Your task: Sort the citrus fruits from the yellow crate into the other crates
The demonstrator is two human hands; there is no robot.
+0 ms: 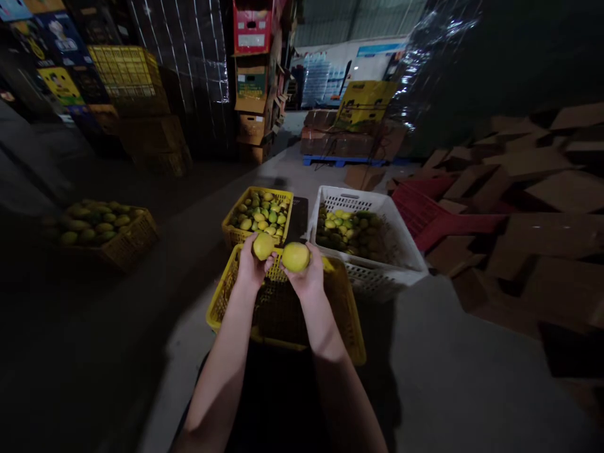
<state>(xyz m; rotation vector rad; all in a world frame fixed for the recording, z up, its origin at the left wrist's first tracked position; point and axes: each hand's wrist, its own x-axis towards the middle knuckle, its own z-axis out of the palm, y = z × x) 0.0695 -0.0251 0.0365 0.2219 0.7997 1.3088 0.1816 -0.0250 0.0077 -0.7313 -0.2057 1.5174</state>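
Note:
My left hand is closed round a yellow lemon. Another, slightly larger yellow lemon is held in my right hand. The two fruits are side by side with a small gap, above the far part of a large yellow crate. That crate's inside is dark, and my forearms hide part of it. Just beyond stands a smaller yellow crate full of green and yellow lemons. To its right, a white crate holds more of them, mostly greenish.
A yellow crate heaped with fruit stands at the left. A red crate and piled cardboard boxes lie at the right. Behind are stacked cartons and a blue pallet. A dark flat object sits between the fruit crates.

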